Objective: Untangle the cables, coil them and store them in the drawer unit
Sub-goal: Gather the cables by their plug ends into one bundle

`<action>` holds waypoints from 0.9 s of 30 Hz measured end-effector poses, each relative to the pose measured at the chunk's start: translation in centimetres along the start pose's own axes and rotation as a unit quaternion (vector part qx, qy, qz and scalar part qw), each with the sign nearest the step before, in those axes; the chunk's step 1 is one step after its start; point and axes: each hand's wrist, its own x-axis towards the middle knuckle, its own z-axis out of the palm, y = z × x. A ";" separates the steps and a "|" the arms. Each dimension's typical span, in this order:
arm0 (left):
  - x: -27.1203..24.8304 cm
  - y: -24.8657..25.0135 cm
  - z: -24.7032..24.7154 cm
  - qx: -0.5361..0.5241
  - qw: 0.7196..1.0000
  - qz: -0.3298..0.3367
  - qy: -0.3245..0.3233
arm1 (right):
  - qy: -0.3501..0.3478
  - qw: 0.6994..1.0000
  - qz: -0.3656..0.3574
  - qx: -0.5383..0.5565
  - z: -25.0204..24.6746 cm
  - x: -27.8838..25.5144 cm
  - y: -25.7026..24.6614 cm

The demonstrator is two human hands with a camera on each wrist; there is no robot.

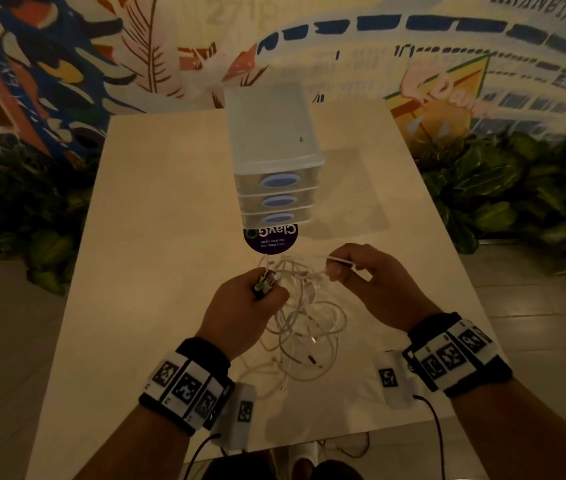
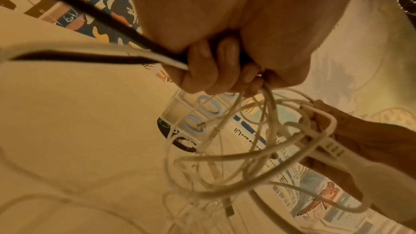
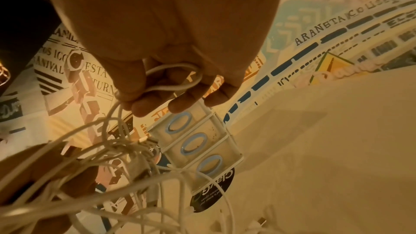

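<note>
A tangle of white cables (image 1: 305,327) hangs between my hands and trails onto the pale table (image 1: 157,237). My left hand (image 1: 257,292) grips a bunch of the cables together with a dark plug; in the left wrist view its fingers (image 2: 216,70) are curled tight round them. My right hand (image 1: 343,268) pinches one white cable, and in the right wrist view a loop of that cable (image 3: 178,67) runs through its fingers (image 3: 171,99). The translucent drawer unit (image 1: 274,150) stands farther back at the table's centre, with all three blue-handled drawers closed.
A round purple sticker (image 1: 271,239) lies on the table just in front of the drawer unit. Green plants (image 1: 503,188) flank the table on both sides, under a painted wall. The table's near edge runs just below my wrists.
</note>
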 end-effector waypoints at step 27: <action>0.2 -0.7 -0.3 0.064 0.993 0.020 0.092 | -0.044 0.997 0.066 -0.014 -0.8 0.5 -1.4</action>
